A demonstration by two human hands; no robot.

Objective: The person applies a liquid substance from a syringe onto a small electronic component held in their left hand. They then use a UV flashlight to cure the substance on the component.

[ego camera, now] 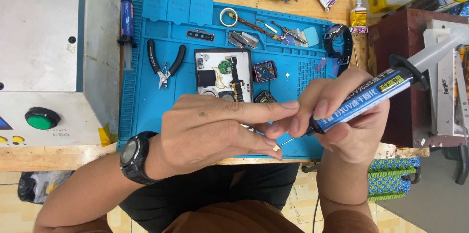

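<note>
Syringe [364,100] of glue, blue-labelled with a black flange, lies slanted in the right hand [342,115], whose grip is closed around its barrel. Its needle tip meets a tiny pale part [276,148] pinched shut in the left hand [215,130] grip, above the front edge of the blue mat [146,110]. Pliers [165,64] and an opened phone [223,74] lie farther back on the mat, which covers the wooden worktop [53,157].

Electronics repair workshop — blue silicone work mat [146,110], pliers [165,64], opened phone [223,75], glue bottles [359,18]
</note>
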